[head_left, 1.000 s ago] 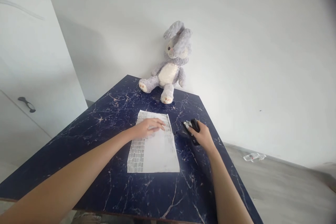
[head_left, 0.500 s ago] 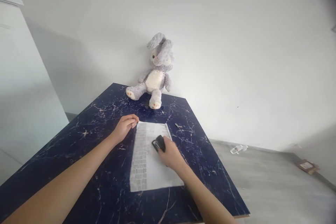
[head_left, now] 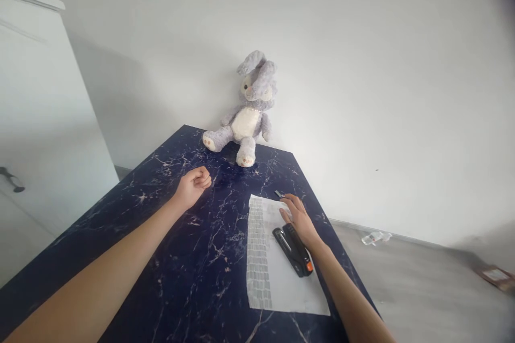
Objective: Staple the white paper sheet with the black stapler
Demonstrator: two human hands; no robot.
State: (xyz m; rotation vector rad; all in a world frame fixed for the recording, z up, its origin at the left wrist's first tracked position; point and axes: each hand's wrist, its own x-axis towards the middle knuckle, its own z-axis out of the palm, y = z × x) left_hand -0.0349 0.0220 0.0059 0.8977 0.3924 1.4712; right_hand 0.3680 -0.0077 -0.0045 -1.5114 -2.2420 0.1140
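Observation:
A black stapler (head_left: pixel 292 249) with an orange end lies on a white sheet of paper (head_left: pixel 257 257), whose left side bears a grey brick-like pattern. My right hand (head_left: pixel 300 221) is just beyond the stapler, over the paper's far right corner, with its fingers stretched forward. Their tips are at a small metallic strip (head_left: pixel 278 193), perhaps staples; whether they touch it is hard to tell. To the left, away from the paper, my left hand (head_left: pixel 193 186) hovers over or rests on the dark tabletop, its fingers curled in with nothing visible in them.
A grey plush rabbit (head_left: pixel 247 120) sits at the far end of the blue marbled table (head_left: pixel 209 273), against the wall. On the left stands a white cabinet (head_left: pixel 52 96) with a dark handle. A clear plastic item (head_left: pixel 376 238) and a brown box (head_left: pixel 495 275) are on the floor at right.
The paper has shifted right, and my left hand has come off its corner and curled. My right hand has let go of the stapler, leaving it on the paper, and reached toward the metallic strip.

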